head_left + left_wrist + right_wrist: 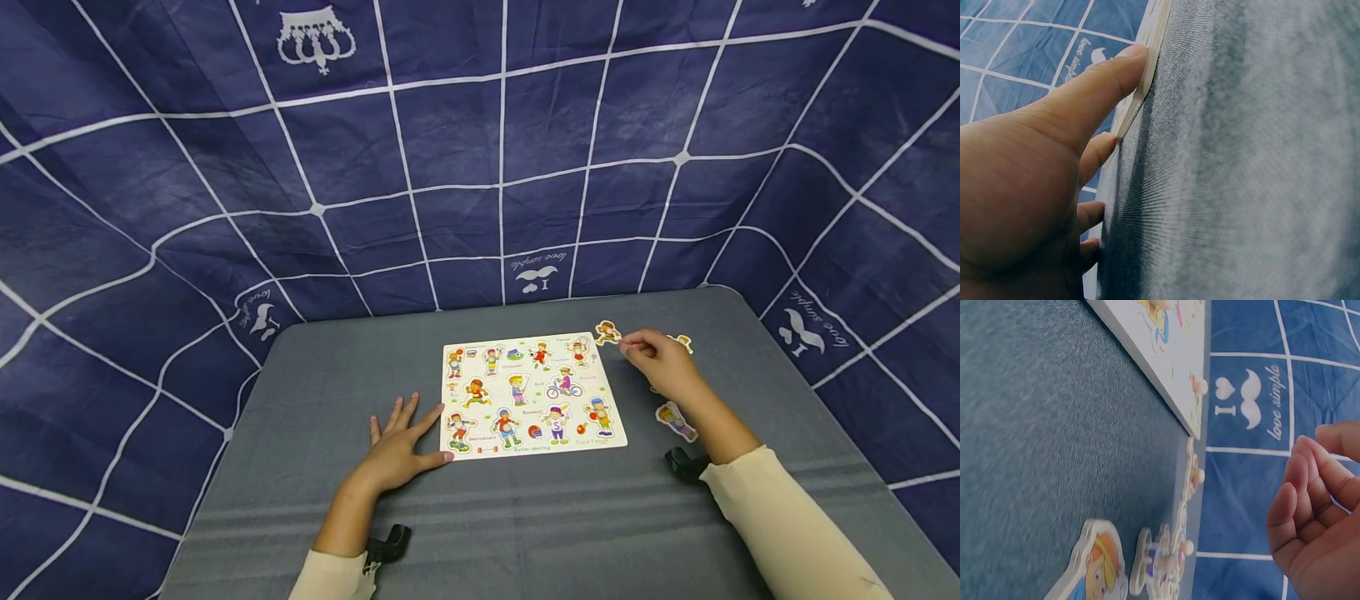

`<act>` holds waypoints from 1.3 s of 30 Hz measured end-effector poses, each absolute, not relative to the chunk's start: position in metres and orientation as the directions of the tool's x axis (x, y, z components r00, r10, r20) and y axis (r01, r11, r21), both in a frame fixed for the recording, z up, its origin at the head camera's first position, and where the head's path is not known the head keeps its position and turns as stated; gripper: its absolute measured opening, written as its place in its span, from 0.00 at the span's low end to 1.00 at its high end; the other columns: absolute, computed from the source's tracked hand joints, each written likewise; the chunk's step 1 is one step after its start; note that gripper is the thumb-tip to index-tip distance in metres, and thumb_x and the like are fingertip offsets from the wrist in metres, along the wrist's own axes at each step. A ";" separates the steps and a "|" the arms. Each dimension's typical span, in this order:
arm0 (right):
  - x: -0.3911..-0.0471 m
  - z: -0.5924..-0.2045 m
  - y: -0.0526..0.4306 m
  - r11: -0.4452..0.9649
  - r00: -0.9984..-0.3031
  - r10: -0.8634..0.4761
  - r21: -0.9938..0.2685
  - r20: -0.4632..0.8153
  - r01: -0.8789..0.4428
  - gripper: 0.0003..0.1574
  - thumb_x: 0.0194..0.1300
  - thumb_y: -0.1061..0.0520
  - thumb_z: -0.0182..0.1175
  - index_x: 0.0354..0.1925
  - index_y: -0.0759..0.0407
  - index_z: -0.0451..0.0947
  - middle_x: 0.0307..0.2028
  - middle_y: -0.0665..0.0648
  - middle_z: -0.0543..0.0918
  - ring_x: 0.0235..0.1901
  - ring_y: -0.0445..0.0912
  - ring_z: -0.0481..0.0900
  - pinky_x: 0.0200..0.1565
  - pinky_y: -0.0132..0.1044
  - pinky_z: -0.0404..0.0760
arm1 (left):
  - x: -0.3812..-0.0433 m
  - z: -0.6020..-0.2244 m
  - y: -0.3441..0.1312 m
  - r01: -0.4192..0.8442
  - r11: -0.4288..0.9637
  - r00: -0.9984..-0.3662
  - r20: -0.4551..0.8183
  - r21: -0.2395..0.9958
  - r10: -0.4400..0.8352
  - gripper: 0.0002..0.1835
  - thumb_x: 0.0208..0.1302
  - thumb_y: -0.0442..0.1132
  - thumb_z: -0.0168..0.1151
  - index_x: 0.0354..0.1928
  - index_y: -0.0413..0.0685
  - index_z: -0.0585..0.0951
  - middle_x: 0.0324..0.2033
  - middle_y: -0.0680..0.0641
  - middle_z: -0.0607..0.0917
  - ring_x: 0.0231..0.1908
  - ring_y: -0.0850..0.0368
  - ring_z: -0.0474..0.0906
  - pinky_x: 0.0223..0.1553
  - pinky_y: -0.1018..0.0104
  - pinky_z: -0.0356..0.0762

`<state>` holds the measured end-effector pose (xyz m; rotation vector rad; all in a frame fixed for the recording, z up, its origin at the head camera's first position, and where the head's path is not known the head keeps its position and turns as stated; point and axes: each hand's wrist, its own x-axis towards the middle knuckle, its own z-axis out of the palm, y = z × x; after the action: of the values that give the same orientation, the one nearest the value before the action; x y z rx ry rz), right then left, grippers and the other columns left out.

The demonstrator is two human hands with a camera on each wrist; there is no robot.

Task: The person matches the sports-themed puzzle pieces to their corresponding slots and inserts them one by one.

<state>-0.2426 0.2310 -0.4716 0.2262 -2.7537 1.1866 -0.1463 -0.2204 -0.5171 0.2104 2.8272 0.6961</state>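
A white peg puzzle board (525,417) printed with sports figures lies on the grey table, with several knobbed figure pieces in it. My left hand (396,458) lies spread at its left side, the thumb (1107,75) and index fingertip touching the board's edge. The right hand (660,358) hovers beyond the board's right side, fingers loosely curled with nothing seen between them. Just left of its fingertips is a running-figure piece (607,333), lying by the board's far right corner. In the right wrist view, that piece's knob (1198,475) stands apart from the fingers.
A loose figure piece (677,422) lies right of the board, near my right wrist. Another piece (682,342) is partly hidden behind the right hand. Blue gridded cloth (450,217) walls the table's back and sides. Black straps (388,544) sit at both wrists.
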 end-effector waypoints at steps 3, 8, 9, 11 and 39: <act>-0.237 -0.472 0.235 0.646 -0.975 -0.089 -0.733 0.205 -0.213 0.16 0.74 0.53 0.59 0.48 0.63 0.84 0.38 0.60 0.85 0.31 0.33 0.74 0.33 0.25 0.74 | -0.146 -0.517 -0.221 0.086 0.878 -0.966 -0.176 0.471 0.189 0.48 0.56 0.71 0.67 0.77 0.72 0.62 0.81 0.42 0.47 0.81 0.36 0.34 0.70 0.23 0.23; -0.225 -0.473 0.243 0.605 -0.969 -0.098 -0.759 0.228 -0.240 0.13 0.73 0.57 0.60 0.46 0.66 0.84 0.35 0.57 0.84 0.29 0.31 0.74 0.32 0.24 0.74 | -0.146 -0.517 -0.221 0.086 0.878 -0.966 -0.177 0.471 0.190 0.48 0.55 0.72 0.67 0.77 0.72 0.62 0.81 0.42 0.47 0.81 0.36 0.34 0.70 0.23 0.23; -0.223 -0.474 0.245 0.606 -0.968 -0.099 -0.757 0.232 -0.244 0.13 0.73 0.57 0.60 0.46 0.66 0.84 0.34 0.56 0.84 0.29 0.31 0.74 0.31 0.24 0.73 | -0.146 -0.517 -0.221 0.084 0.878 -0.965 -0.180 0.471 0.189 0.48 0.55 0.72 0.66 0.77 0.73 0.62 0.81 0.43 0.47 0.81 0.37 0.33 0.70 0.23 0.23; -0.218 -0.474 0.248 0.603 -0.966 -0.104 -0.757 0.238 -0.252 0.13 0.72 0.58 0.60 0.46 0.67 0.83 0.33 0.55 0.83 0.28 0.31 0.74 0.30 0.25 0.74 | -0.146 -0.518 -0.221 0.083 0.879 -0.965 -0.184 0.470 0.189 0.48 0.55 0.72 0.66 0.77 0.73 0.62 0.81 0.43 0.46 0.81 0.37 0.33 0.70 0.24 0.22; -0.172 -0.497 0.294 0.691 -0.967 -0.204 -0.677 0.153 -0.253 0.07 0.65 0.64 0.65 0.42 0.66 0.84 0.30 0.53 0.85 0.27 0.27 0.73 0.28 0.27 0.74 | -0.148 -0.520 -0.221 0.079 0.883 -0.964 -0.191 0.462 0.186 0.48 0.55 0.74 0.65 0.77 0.74 0.61 0.82 0.44 0.46 0.81 0.38 0.32 0.70 0.24 0.21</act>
<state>-0.1719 0.2941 -0.4975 0.3827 -2.8276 1.1482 -0.1482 -0.2211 -0.5196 0.2017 2.8224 0.6776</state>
